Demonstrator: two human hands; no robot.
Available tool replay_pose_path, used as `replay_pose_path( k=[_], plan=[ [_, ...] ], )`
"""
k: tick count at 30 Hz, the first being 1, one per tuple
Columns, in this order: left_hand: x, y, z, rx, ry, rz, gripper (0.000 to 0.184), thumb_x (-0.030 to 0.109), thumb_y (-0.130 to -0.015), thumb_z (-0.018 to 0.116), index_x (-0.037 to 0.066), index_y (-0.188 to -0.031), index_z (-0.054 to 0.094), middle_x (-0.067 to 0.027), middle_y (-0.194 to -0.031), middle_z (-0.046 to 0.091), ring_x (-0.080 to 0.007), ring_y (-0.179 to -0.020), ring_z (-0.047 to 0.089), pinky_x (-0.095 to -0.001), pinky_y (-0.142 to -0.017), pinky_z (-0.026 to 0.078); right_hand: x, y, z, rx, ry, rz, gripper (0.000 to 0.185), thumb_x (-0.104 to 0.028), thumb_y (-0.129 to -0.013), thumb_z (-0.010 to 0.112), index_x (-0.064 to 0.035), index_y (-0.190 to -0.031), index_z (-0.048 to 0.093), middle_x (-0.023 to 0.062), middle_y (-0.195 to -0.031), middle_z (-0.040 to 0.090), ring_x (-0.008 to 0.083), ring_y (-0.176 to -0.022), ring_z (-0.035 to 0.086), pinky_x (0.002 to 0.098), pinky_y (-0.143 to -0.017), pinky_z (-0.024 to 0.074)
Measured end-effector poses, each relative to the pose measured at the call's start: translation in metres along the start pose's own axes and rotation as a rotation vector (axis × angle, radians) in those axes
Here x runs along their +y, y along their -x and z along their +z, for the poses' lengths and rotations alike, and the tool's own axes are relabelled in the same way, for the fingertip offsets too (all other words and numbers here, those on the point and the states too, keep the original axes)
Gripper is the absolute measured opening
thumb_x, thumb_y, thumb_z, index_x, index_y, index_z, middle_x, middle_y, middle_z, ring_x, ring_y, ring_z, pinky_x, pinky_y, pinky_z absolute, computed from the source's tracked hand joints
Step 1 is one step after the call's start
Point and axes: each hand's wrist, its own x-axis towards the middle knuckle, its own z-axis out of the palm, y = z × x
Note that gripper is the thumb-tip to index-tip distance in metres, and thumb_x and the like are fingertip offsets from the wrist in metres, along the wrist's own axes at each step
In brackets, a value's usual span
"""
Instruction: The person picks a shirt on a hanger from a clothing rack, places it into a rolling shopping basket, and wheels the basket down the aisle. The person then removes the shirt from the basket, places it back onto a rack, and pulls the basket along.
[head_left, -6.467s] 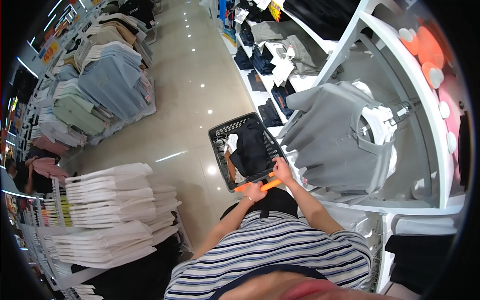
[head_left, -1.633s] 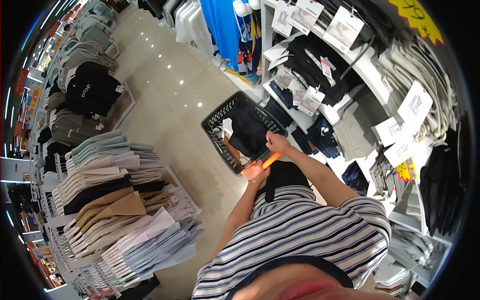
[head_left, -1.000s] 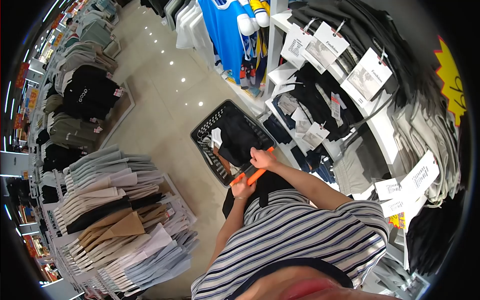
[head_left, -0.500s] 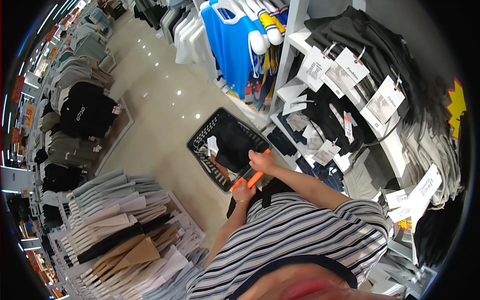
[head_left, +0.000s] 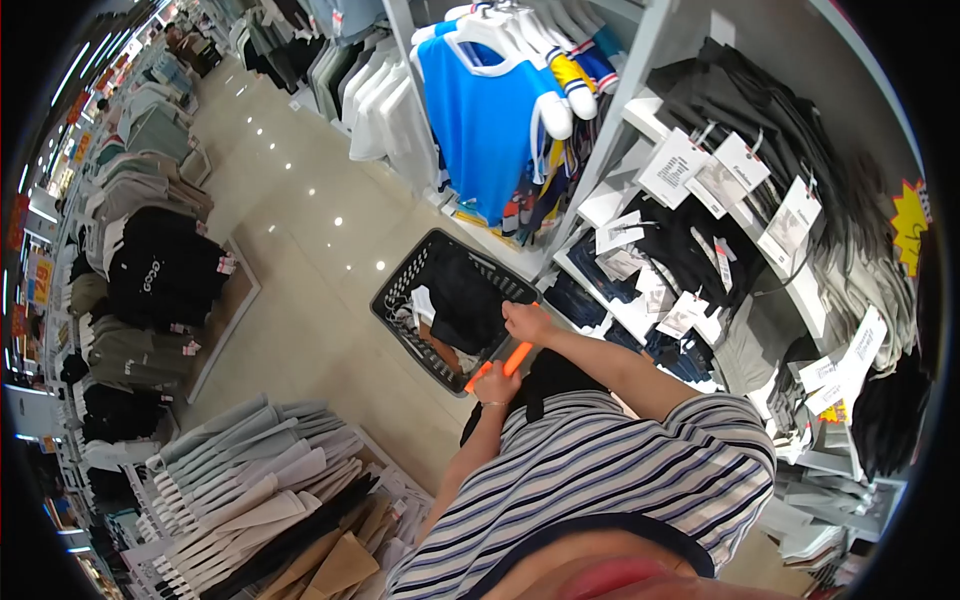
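In front of my body is a black shopping basket (head_left: 392,345) with slotted sides and an orange handle (head_left: 519,355). My left hand (head_left: 496,384) is closed around the near-left end of the handle. Toward its other end, my right hand (head_left: 527,322) has its fingers wrapped round the same handle. Inside the basket lies a black cloth item (head_left: 462,300), with something white and something brown beside it. Their exact kinds are partly hidden.
Folded trousers with white tags (head_left: 790,225) fill the shelves close on my right. A blue sleeveless top (head_left: 490,110) hangs ahead. At lower left stands a rack of light shirts (head_left: 250,470). Black T-shirts (head_left: 165,265) hang farther left, beyond the shiny tiled floor (head_left: 310,270).
The view has shifted a little: the blue top and tagged trousers sit farther right, and the shirt rack lower. Both hands keep their hold on the basket's handle.
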Motion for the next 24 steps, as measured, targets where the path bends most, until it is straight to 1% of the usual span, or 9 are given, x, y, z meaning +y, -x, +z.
replay_pose_path(
  k=[8, 10, 12, 13, 16, 19, 22, 23, 24],
  plan=[
    [-0.031, -0.033, -0.007, 0.043, 0.044, 0.030, 0.030, 0.036, -0.060, 0.066, 0.012, -0.061, 0.049, -0.0083, -0.046, 0.052, -0.0275, -0.041, 0.055, -0.0397, -0.041, 0.045, -0.020, -0.036, 0.004, 0.058, -0.014, 0.087, 0.013, -0.013, -0.074, 0.053, -0.0065, -0.085, 0.049, 0.0092, -0.069, 0.059, 0.0287, -0.069, 0.060, 0.0398, -0.060, 0.0458],
    [-0.034, -0.041, -0.012, 0.028, 0.029, 0.031, 0.030, 0.036, -0.060, 0.066, 0.012, -0.061, 0.049, -0.0081, -0.047, 0.053, -0.0272, -0.042, 0.056, -0.0394, -0.041, 0.045, -0.022, -0.045, 0.005, 0.042, -0.043, 0.096, 0.013, -0.013, -0.076, 0.052, -0.0059, -0.086, 0.049, 0.0111, -0.071, 0.059, 0.0307, -0.070, 0.060, 0.0406, -0.062, 0.0461],
    [-0.037, -0.050, -0.015, 0.005, 0.020, 0.031, 0.030, 0.037, -0.060, 0.066, 0.012, -0.061, 0.049, -0.0076, -0.049, 0.053, -0.0270, -0.044, 0.056, -0.0391, -0.042, 0.045, -0.025, -0.052, 0.006, 0.089, -0.021, 0.069, 0.012, -0.013, -0.077, 0.052, -0.0052, -0.086, 0.049, 0.0135, -0.072, 0.059, 0.0330, -0.072, 0.059, 0.0417, -0.063, 0.0464],
    [-0.038, -0.053, -0.015, -0.003, 0.025, 0.024, 0.031, 0.037, -0.059, 0.066, 0.012, -0.062, 0.049, -0.0077, -0.049, 0.052, -0.0277, -0.044, 0.056, -0.0396, -0.042, 0.045, -0.024, -0.058, 0.007, 0.089, -0.037, 0.060, 0.012, -0.016, -0.077, 0.053, -0.0079, -0.085, 0.049, 0.0113, -0.073, 0.060, 0.0313, -0.073, 0.060, 0.0447, -0.063, 0.0463],
    [-0.046, -0.063, -0.012, -0.008, 0.037, 0.018, 0.031, 0.038, -0.058, 0.067, 0.012, -0.064, 0.052, -0.0068, -0.050, 0.052, -0.0276, -0.045, 0.056, -0.0397, -0.043, 0.045, -0.019, -0.072, 0.011, -0.010, -0.046, 0.045, 0.014, -0.021, -0.078, 0.055, -0.0067, -0.078, 0.052, 0.0128, -0.074, 0.059, 0.0325, -0.071, 0.059, 0.0440, -0.063, 0.0461],
    [-0.049, -0.072, -0.019, -0.021, 0.043, 0.009, 0.030, 0.037, -0.060, 0.067, 0.012, -0.064, 0.052, -0.0068, -0.051, 0.053, -0.0267, -0.046, 0.056, -0.0396, -0.043, 0.045, -0.025, -0.086, 0.009, -0.049, 0.012, 0.060, 0.019, -0.022, -0.079, 0.055, -0.0050, -0.073, 0.053, 0.0137, -0.073, 0.059, 0.0329, -0.071, 0.058, 0.0433, -0.064, 0.0465],
    [-0.057, -0.091, -0.023, -0.054, 0.035, -0.003, 0.031, 0.036, -0.061, 0.067, 0.010, -0.062, 0.049, -0.0072, -0.053, 0.055, -0.0256, -0.046, 0.057, -0.0394, -0.043, 0.045, -0.033, -0.102, 0.005, -0.063, -0.004, 0.026, 0.025, -0.025, -0.081, 0.055, -0.0032, -0.069, 0.054, 0.0145, -0.070, 0.058, 0.0343, -0.068, 0.057, 0.0438, -0.062, 0.0455],
    [-0.060, -0.096, -0.024, -0.055, 0.038, -0.009, 0.031, 0.036, -0.061, 0.067, 0.010, -0.062, 0.049, -0.0072, -0.053, 0.055, -0.0257, -0.046, 0.057, -0.0393, -0.043, 0.045, -0.028, -0.109, 0.013, -0.055, 0.024, -0.030, 0.030, -0.027, -0.082, 0.054, -0.0029, -0.064, 0.057, 0.0149, -0.069, 0.058, 0.0342, -0.069, 0.058, 0.0439, -0.063, 0.0455],
    [-0.064, -0.100, -0.023, -0.059, 0.043, -0.016, 0.031, 0.036, -0.061, 0.067, 0.010, -0.062, 0.050, -0.0073, -0.053, 0.055, -0.0258, -0.046, 0.057, -0.0392, -0.043, 0.045, -0.030, -0.117, 0.013, -0.062, 0.027, -0.032, 0.032, -0.028, -0.083, 0.053, -0.0029, -0.064, 0.058, 0.0149, -0.068, 0.058, 0.0342, -0.069, 0.058, 0.0440, -0.063, 0.0456]
  ],
)
